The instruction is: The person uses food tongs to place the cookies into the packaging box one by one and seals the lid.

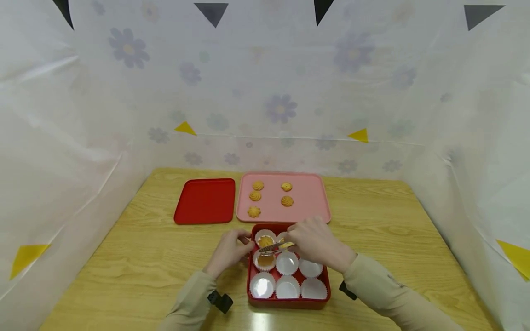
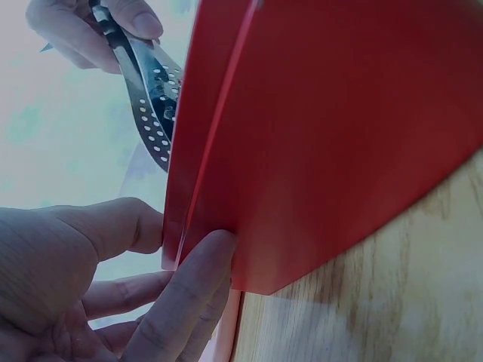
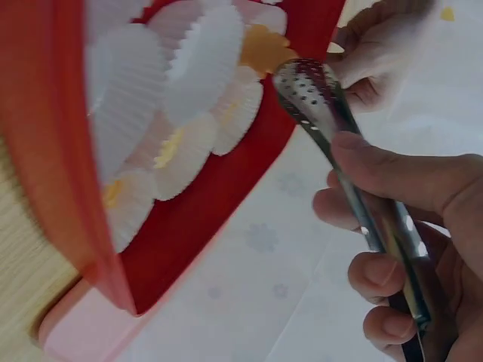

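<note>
One pair of perforated silver metal tongs (image 3: 381, 215), gripped in the right hand (image 1: 316, 241), hovers over the left side of one red, squarish box (image 1: 290, 303). Its long axis runs side to side, tips pointing left. The left hand (image 1: 227, 250) pinches the box's left wall. Eight white fluted cups (image 1: 287, 262) show inside; two golden cookies (image 1: 266, 260) sit in left-hand ones. Beyond: one red tray (image 1: 204, 202), one pink tray (image 1: 308, 200) bearing five cookies.

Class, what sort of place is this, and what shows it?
Probably a screened-off booth set up for practice, rather than a kitchen: flower-patterned sheeting walls three sides of a wood-grained table holding a pink tray of cookies.
</note>
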`<state>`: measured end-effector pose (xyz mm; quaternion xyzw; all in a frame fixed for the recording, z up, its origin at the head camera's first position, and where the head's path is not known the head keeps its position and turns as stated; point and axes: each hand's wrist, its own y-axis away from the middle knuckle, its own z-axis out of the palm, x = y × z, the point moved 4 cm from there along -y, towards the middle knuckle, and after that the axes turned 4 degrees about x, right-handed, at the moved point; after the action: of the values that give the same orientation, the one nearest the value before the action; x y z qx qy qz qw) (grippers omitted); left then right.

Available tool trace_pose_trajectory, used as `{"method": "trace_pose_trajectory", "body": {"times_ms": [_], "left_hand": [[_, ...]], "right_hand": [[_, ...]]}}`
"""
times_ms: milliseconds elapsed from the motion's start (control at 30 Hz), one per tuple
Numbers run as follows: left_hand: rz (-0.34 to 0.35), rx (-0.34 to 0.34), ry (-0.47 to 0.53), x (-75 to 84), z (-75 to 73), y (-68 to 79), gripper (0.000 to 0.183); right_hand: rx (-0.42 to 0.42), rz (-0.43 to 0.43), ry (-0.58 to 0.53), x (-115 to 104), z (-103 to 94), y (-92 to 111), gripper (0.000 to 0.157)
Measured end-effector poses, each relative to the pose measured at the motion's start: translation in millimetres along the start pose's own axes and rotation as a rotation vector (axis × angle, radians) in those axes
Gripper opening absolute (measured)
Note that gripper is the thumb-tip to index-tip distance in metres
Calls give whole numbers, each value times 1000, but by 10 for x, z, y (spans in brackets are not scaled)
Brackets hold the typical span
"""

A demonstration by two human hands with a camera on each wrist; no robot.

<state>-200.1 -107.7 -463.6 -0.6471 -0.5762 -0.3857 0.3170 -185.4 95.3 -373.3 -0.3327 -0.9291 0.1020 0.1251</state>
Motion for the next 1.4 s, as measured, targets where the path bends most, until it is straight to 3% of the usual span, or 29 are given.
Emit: {"method": "trace_pose_trajectory", "body": {"times_ms": [367,700,933,1400], "left_hand": [[-27,-8,38,11,2,-1,31],[-36,-23,28,12,9,3,31],[9,-20,4,49,-2,9,32],[-8,4,1,69,-3,36,30]], "right_hand": [[142,-113,137,0,124,108,17],[237,-163,236,13,184,182,14],[209,-175,243,10,197,233,14],[104,-194,150,-19,141,294,23]]}}
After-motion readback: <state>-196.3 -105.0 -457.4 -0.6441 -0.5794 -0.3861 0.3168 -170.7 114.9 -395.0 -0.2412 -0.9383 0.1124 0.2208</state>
